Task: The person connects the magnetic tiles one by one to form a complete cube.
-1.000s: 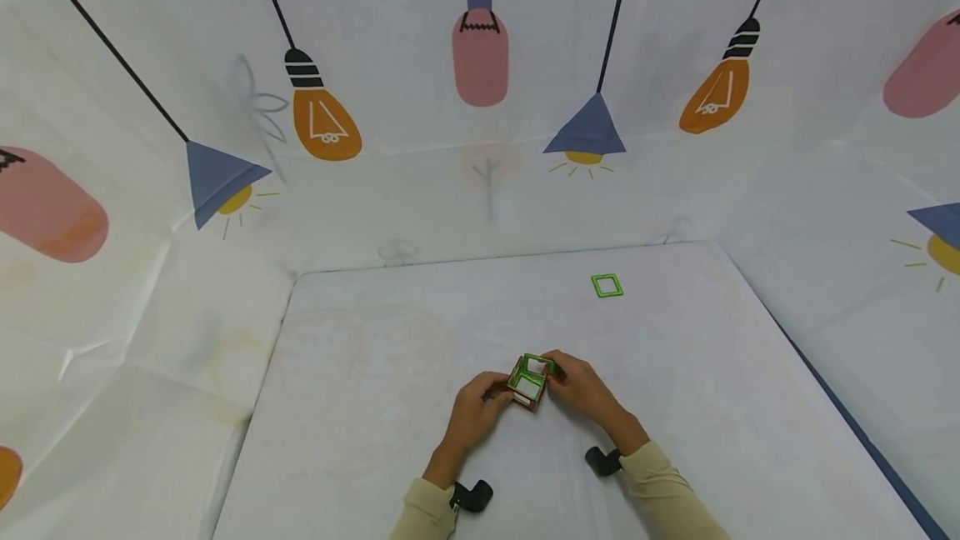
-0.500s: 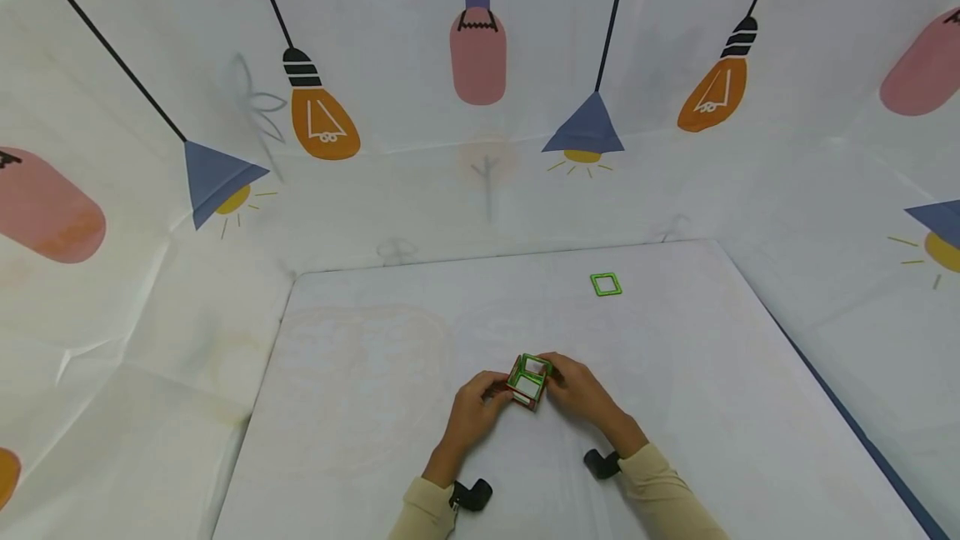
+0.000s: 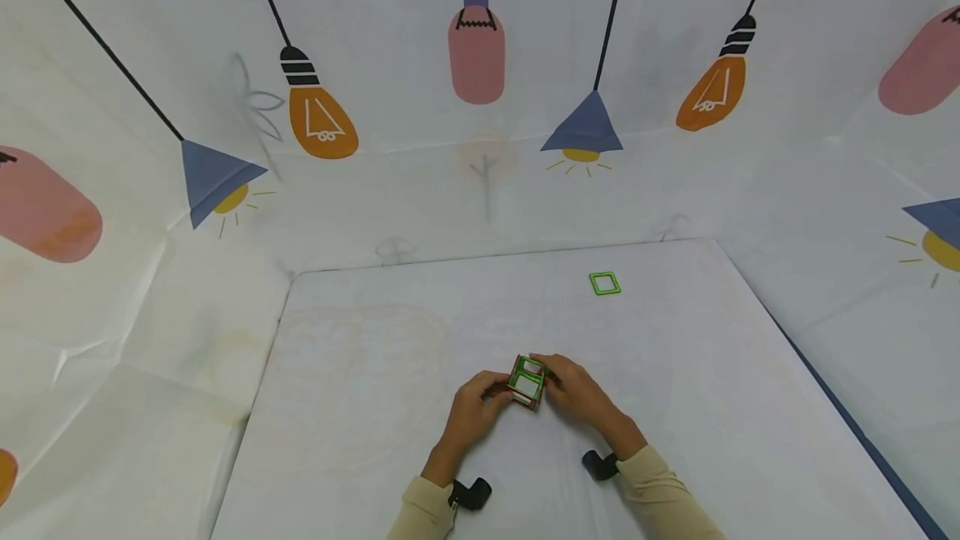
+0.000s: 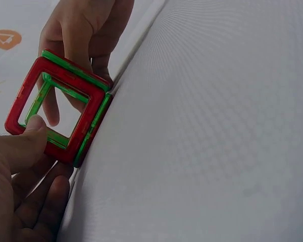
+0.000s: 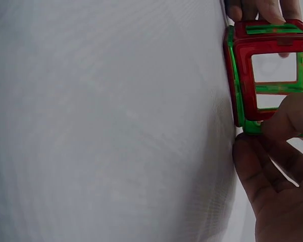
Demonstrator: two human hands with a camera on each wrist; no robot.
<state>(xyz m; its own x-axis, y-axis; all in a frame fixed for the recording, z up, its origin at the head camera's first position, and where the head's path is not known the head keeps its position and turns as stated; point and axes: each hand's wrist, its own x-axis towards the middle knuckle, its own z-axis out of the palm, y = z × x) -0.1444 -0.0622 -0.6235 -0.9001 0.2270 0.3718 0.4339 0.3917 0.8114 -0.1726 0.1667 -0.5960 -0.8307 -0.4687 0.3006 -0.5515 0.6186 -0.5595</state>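
Observation:
A small cube of red and green square magnetic tiles stands on the white table between both hands; its frames have open centres. My left hand grips its near left side. In the left wrist view, the left thumb presses a red tile while the other fingers lie behind and below. My right hand holds the far right side, its thumb and fingers pinching a green tile edge low on the cube. Part of the cube is hidden behind the fingers.
One loose green square tile lies flat near the table's back right. White walls printed with hanging lamps rise behind the white table and at its sides. Each wrist carries a black camera.
My right hand has shifted slightly left, and the green tile at its fingertips has come closer in line with the cube. The left hand stays nearly still.

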